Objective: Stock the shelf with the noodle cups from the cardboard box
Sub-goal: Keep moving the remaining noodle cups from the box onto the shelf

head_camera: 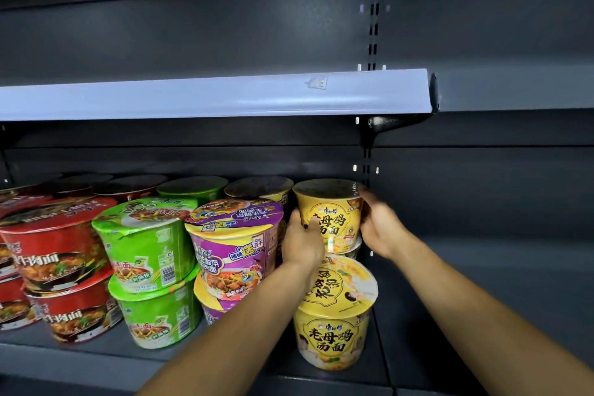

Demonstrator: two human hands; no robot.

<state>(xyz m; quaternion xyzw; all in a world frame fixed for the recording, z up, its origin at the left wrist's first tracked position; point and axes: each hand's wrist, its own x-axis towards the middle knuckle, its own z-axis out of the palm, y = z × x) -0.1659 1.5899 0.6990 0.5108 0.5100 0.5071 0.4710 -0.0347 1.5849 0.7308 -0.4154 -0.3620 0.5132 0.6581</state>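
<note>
Head view: on the dark lower shelf [96, 360] the front row holds two red noodle cups [61, 254] stacked one on the other, two green noodle cups [144, 244] stacked likewise, and two purple noodle cups [234, 244], the lower one largely hidden by the left forearm. At the right end stands one yellow noodle cup [331, 325] in front; behind it a second yellow noodle cup [334, 215] sits raised on a pale cup whose rim just shows beneath it. More red, green and purple-lidded cups stand in the shadowed back row; their number cannot be told.

The left hand [302, 241] grips the raised yellow cup's left side, thumb curled across its printed front. The right hand [379, 225] clasps its right side, fingers curled round the rim and wall. The cup stands upright between both palms, touching each.
</note>
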